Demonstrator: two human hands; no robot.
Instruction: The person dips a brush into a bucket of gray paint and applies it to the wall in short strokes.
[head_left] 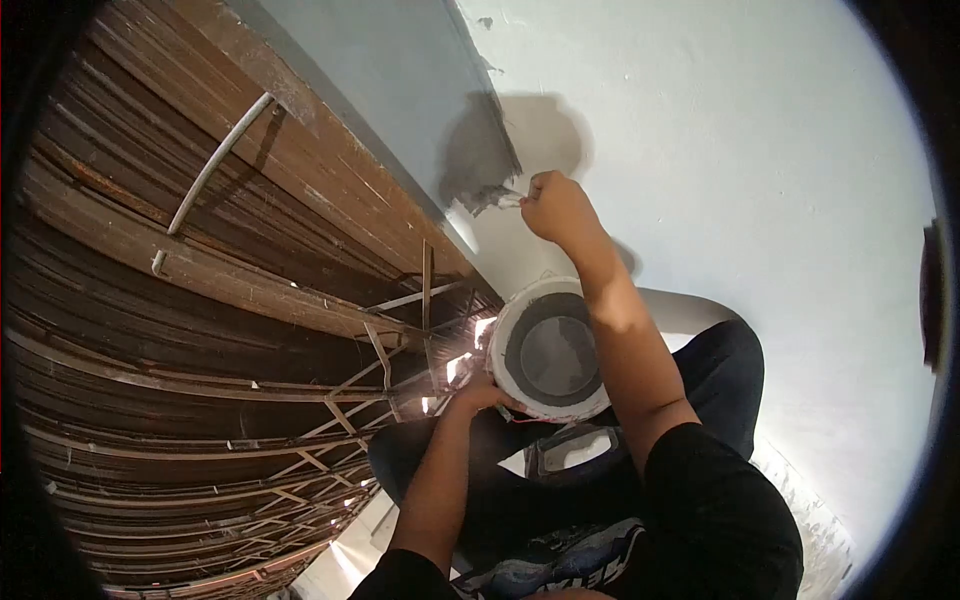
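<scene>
My right hand (556, 207) is closed in a grip on a paintbrush (509, 197), mostly hidden by the fingers. Its tip meets the ragged lower end of a grey painted strip (480, 150) on the white wall (720, 150). Below, my left hand (484, 394) holds the lower left side of a white bucket (502, 372). Grey paint (556, 352) fills part of the bucket, with a lighter round patch in its middle. My right forearm crosses over the bucket's right rim.
A brown folding metal gate (230, 290) with lattice bars runs along the left, and a curved metal handle (215, 165) sticks out from it. My bent knees are beneath the bucket. A dark object (932, 295) is at the far right edge.
</scene>
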